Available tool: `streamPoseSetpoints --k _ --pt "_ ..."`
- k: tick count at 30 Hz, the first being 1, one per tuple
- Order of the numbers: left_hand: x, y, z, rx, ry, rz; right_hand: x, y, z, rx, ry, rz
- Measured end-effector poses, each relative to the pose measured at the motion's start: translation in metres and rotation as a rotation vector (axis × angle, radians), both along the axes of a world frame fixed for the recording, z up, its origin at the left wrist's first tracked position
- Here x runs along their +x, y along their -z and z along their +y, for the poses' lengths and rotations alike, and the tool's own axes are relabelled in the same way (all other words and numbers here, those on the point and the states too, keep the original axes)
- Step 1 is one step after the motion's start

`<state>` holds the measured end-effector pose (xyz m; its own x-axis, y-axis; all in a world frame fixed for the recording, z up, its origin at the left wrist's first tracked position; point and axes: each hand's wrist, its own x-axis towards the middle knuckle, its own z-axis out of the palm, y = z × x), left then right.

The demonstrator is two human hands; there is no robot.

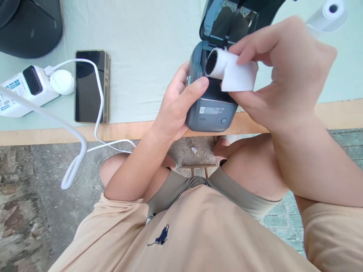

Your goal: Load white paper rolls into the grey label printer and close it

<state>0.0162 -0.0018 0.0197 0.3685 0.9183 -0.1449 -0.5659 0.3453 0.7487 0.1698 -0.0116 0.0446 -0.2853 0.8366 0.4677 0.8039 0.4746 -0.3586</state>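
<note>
A dark grey label printer (212, 120) sits at the table's near edge, its lid (241, 19) raised. Wrapped round the printer's left side is my left hand (181, 98), thumb on the rim. My right hand (272, 68) pinches a small white paper roll (241, 71) between thumb and fingers. The roll lies over the printer's opening, with its hollow dark core facing left and a loose flap of paper hanging down. Part of the printer's inside is hidden behind the roll and my right hand.
A second white roll (330, 15) stands at the back right. To the left lie a phone (87, 88), a white power strip (31, 90) with a plugged-in adapter (61, 82), and a looping white cable (99, 83). A black container (31, 30) occupies the back left corner.
</note>
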Motion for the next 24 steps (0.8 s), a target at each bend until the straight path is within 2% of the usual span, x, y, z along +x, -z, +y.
streamPoseSetpoints --k 3,6,10,13,15,20,22,24 --pt "-0.002 0.0 0.001 -0.006 0.008 0.023 -0.001 0.001 0.001 -0.035 -0.022 -0.036" --pt "-0.003 0.0 0.001 -0.024 0.038 0.085 -0.002 0.005 0.001 0.091 -0.041 -0.028" --pt "-0.002 -0.001 0.0 -0.011 0.002 0.004 -0.005 0.008 -0.003 0.195 -0.117 -0.026" --pt "-0.001 0.0 0.0 0.017 -0.037 -0.032 -0.008 0.008 -0.005 0.147 -0.219 -0.017" --pt "-0.002 0.003 0.001 0.057 -0.032 -0.011 -0.009 0.006 -0.006 0.103 -0.222 0.019" --pt "-0.008 0.012 0.005 0.167 0.051 0.053 -0.002 0.002 0.0 0.034 0.002 0.15" --pt "-0.009 0.013 0.006 0.166 0.059 0.062 0.012 0.005 0.01 -0.069 -0.013 0.249" --pt "-0.01 0.013 0.006 0.187 0.071 0.064 0.033 0.01 0.02 -0.237 -0.101 0.359"
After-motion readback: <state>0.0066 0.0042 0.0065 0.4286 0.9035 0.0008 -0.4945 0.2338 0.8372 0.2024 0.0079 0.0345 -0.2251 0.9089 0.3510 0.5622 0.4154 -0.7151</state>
